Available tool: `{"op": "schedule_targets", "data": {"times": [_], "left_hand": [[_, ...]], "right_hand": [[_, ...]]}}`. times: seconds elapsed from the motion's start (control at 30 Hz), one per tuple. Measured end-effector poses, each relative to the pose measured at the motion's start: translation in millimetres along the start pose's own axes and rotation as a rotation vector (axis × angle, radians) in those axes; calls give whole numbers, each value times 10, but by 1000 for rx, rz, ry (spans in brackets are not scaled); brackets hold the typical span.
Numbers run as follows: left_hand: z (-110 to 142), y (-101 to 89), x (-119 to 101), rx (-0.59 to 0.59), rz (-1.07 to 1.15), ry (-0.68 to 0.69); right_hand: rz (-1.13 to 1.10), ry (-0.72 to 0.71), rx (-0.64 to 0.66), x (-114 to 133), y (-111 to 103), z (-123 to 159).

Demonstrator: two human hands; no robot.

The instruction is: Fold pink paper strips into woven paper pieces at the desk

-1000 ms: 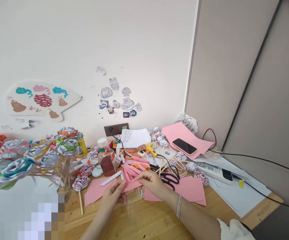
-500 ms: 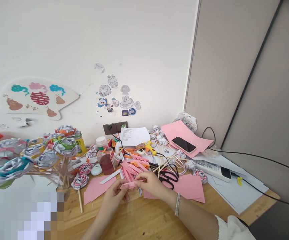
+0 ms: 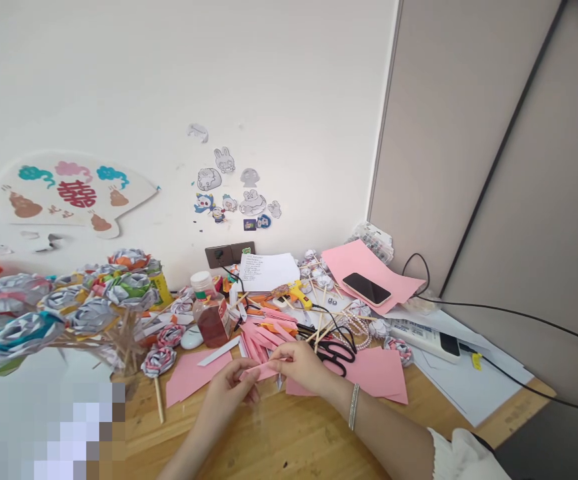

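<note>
Between my two hands is a narrow folded strip of pink paper (image 3: 261, 371). My left hand (image 3: 233, 387) pinches its left end, fingers curled beneath. At the other end, the thumb and fingertips of my right hand (image 3: 296, 363) are closed on the same strip. Just behind the hands lies a pile of pink paper strips (image 3: 259, 339). Flat pink sheets (image 3: 199, 377) rest left of my left hand, and more pink paper (image 3: 381, 373) lies under and beyond my right wrist. Black-handled scissors (image 3: 336, 357) sit beside my right hand.
A jar of reddish liquid (image 3: 213, 320) stands behind the left hand. Paper flowers (image 3: 93, 313) crowd the left side. Further back are a yellow glue gun (image 3: 299, 293), a pearl string (image 3: 356, 330), and a phone (image 3: 367, 288) on pink paper. Cables (image 3: 519, 320) cross the right.
Both hands keep their pinch on the pink strip, with hardly any shift. The whole view has moved very slightly.
</note>
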State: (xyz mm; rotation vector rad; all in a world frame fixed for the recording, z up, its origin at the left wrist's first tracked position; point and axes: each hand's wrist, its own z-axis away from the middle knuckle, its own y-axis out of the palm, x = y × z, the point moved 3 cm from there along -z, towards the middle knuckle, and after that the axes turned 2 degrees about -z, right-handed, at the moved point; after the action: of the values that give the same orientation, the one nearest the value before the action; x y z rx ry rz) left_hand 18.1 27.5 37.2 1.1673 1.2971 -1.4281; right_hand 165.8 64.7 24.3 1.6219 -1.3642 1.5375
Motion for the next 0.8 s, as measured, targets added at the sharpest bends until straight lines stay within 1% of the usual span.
{"op": "schedule_targets", "data": {"times": [0.1,0.23,0.33,0.47,0.6,0.7,0.8], "left_hand": [[12,15,-13,10,6,-55],[25,13,-45,-16,-10,-51],[28,19,-45,-41,16,-53],[24,57,-8,-11,65,-83],[14,57,30,-32,50,-37],[2,47,49,-35,15,0],[-6,40,48,-6,10,-20]], "right_hand": [[-2,4,15,6,8,3],[-11,6,40,6,22,5],[-1,9,35,-6,23,7],[-3,11,20,-51,34,12],[5,30,36,-94,72,26],[-18,11,71,-88,107,34],[-58,0,67,-72,117,30]]}}
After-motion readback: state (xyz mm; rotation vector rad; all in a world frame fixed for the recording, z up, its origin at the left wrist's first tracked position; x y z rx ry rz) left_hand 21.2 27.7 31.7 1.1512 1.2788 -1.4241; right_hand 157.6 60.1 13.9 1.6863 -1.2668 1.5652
